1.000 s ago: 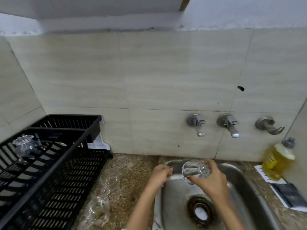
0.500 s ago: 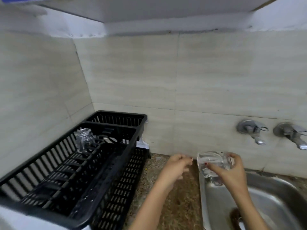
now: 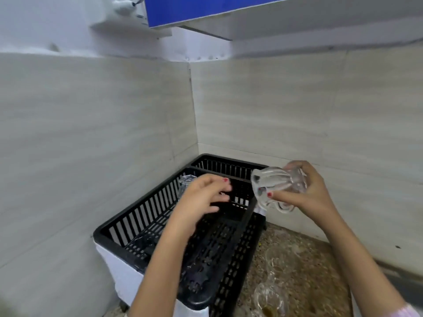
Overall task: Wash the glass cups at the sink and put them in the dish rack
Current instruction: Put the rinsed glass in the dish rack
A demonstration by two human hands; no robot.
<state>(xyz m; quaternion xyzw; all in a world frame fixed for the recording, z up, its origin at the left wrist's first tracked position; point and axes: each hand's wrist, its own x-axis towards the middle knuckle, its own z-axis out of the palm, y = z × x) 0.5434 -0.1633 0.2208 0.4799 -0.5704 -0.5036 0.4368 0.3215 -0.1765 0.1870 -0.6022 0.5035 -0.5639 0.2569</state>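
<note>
Seen from my remote station, a racked cup [image 3: 186, 180] stands at the far left side of the dish rack [image 3: 137, 211], partly hidden by the left hand [image 3: 201, 197]. That hand hovers over the rack's middle with its fingers loose and spread, holding nothing. Above the rack's right rim, the glass cup [image 3: 272, 184] lies on its side in the right hand [image 3: 313, 193], thumb and fingers wrapped round its body and its mouth turned toward the rack. Right of the rack, the counter cups [image 3: 270, 296] wait on the counter [image 3: 315, 266] — one shows a yellowish trace inside. The risk I read here is a wet glass slipping from a one-handed grasp. It could also clip the rim — or the racked cup — as it goes in.
</note>
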